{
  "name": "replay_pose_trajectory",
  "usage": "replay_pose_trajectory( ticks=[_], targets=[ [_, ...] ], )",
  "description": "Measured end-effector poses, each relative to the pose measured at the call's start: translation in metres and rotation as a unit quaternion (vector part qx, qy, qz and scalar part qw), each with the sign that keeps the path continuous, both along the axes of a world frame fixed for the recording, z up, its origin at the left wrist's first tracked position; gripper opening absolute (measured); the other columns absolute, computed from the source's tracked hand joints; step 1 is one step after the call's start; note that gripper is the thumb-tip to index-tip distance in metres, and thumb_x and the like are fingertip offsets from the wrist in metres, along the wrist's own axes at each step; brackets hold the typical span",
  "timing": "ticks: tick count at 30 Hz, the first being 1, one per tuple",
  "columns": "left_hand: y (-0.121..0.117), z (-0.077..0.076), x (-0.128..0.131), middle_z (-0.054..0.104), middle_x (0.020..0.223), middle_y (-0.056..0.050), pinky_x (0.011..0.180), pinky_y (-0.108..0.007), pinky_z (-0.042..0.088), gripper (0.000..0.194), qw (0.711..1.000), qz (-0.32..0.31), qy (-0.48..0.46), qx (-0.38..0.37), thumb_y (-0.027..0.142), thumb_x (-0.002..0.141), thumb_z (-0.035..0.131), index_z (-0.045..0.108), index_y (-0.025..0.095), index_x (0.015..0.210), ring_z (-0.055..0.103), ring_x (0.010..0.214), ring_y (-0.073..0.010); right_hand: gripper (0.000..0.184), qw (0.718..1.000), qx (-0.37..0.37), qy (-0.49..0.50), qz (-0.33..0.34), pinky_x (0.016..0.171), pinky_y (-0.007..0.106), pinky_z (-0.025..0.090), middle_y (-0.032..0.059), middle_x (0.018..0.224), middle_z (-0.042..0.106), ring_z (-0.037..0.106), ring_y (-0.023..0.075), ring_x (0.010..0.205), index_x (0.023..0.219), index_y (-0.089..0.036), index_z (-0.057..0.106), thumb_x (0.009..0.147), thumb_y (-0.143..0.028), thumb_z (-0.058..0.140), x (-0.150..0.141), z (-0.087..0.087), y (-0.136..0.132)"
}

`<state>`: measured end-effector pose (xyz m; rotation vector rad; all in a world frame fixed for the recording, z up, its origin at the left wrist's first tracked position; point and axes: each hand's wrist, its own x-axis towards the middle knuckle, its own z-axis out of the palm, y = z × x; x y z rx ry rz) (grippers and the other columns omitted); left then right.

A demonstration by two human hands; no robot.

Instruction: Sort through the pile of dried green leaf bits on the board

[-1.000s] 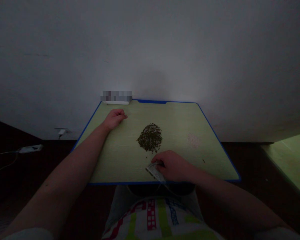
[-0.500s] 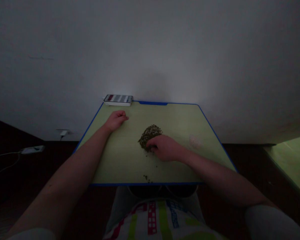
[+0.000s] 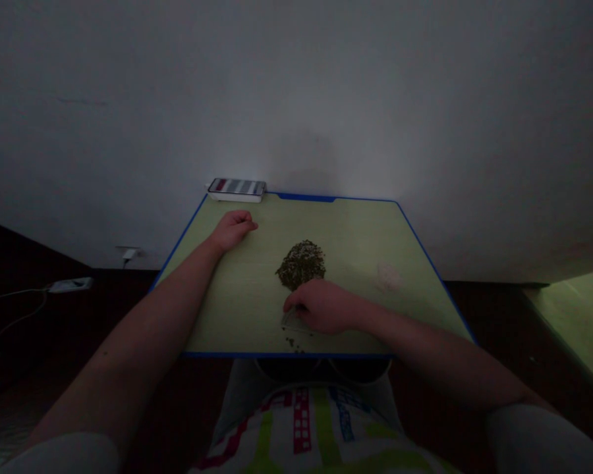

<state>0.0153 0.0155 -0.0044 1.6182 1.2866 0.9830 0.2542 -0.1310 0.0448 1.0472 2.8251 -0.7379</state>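
Observation:
My right hand (image 3: pixel 326 306) is low over the table, just on the near side of a heap of small dark green grains, like mung beans (image 3: pixel 302 264). Its thumb and fingertips are pinched together; what lies between them, if anything, is too blurred to make out. Several loose dark grains (image 3: pixel 291 342) are scattered between this hand and the near edge. My left hand (image 3: pixel 233 230) rests closed on the left of the table, apart from the heap, and nothing shows in it. To the right lies a small pale pinkish heap (image 3: pixel 389 277), its kind unclear.
The small light table (image 3: pixel 356 230) has a blue rim and stands against a wall. A phone (image 3: pixel 237 187) lies on a white box (image 3: pixel 234 197) at the back left corner. A power strip (image 3: pixel 72 285) and a plug (image 3: pixel 129 254) are off to the left.
My right hand has drawn back from the heap toward the near edge, leaving more of the grains in sight. The left hand stays in place; the view has shifted slightly.

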Motion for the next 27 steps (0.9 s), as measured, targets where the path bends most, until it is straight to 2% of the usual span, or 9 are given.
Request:
replay_pose_trajectory(
  ticks=[12,27],
  targets=[
    [-0.002,0.002,0.001,0.034,0.044,0.007,0.045,-0.023,0.021,0.025,1.0,0.006,0.002,0.006,0.029,0.062,0.06,0.04,0.018,0.053,0.028,0.042,-0.0057,0.037,0.999,-0.041,0.029,0.016,0.079,0.027,0.045,0.0059,0.098,0.072,0.064,0.0192,0.088,0.103,-0.018,0.07,0.073,-0.012,0.05,-0.002,0.0,-0.019],
    [0.0,0.0,0.0,0.034,0.044,0.007,0.045,-0.023,0.022,0.024,1.0,0.002,-0.008,0.003,0.03,0.062,0.06,0.04,0.018,0.054,0.029,0.042,-0.0061,0.037,0.997,-0.067,0.039,0.022,0.079,0.026,0.044,0.0052,0.098,0.072,0.064,0.0184,0.088,0.102,-0.019,0.07,0.072,-0.011,0.052,-0.003,-0.001,-0.02]
  ],
)
